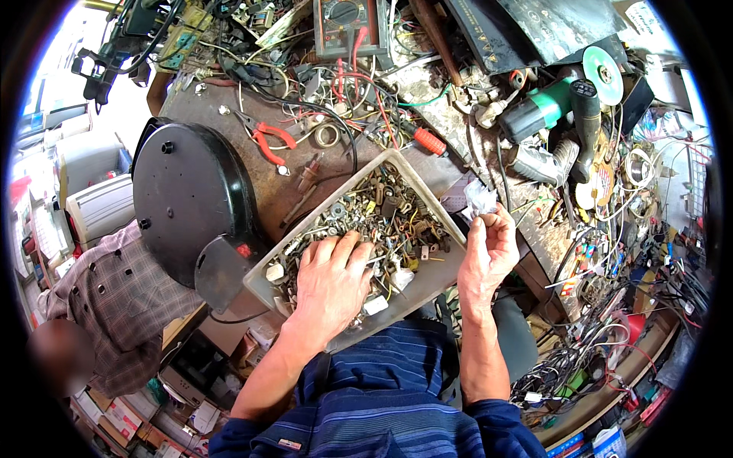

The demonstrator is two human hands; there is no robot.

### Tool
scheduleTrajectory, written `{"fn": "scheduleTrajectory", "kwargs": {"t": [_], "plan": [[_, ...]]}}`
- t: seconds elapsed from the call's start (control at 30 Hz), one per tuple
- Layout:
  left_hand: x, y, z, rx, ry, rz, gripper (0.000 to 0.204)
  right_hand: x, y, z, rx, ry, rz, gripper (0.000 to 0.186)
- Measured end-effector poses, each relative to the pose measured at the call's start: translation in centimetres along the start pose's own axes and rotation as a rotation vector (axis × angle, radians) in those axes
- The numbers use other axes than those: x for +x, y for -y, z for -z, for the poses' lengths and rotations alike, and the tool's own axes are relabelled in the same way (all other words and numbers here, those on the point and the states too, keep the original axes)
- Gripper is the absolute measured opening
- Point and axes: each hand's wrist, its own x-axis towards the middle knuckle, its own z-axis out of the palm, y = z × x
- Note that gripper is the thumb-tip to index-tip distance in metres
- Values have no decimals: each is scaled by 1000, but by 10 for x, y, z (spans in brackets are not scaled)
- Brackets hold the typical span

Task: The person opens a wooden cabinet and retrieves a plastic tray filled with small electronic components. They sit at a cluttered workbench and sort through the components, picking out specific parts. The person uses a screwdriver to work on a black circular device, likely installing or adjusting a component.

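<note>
In front of me a shallow pale plastic tray [347,191] is filled with a jumble of screws, nuts and small metal parts [382,206]. Palm down, my left hand [333,281] rests on these parts with its fingers stretched out and a little apart; the fingertips touch the pile. Beside the tray's right edge, my right hand [489,256] is closed in a pinch on a small crumpled clear plastic bag [480,198], which sticks up above the fingers. What the bag contains, if anything, cannot be made out. A white piece [376,305] lies near the tray's front edge.
A round black appliance [187,198] stands left of the tray. Behind lie red-handled pliers [272,137], a red screwdriver handle [430,142], a multimeter [345,23] and tangled wires. A green angle grinder [546,111] lies far right. A person in a checked garment [114,298] is at left.
</note>
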Motion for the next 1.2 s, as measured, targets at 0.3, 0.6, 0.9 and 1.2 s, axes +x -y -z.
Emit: {"fn": "scheduleTrajectory", "kwargs": {"t": [0.3,0.6,0.9,1.2], "plan": [[-29,4,5,-96,-128,-13,38,1,3,-1,3,13,-10,33],[-38,13,11,-387,-259,110,27,3,4,-3,34,14,1,35],[-51,22,15,-390,-235,71,25,4,4,-4,37,12,23,33],[-54,28,22,-410,-234,172,20,4,3,-2,37,28,18,32]]}}
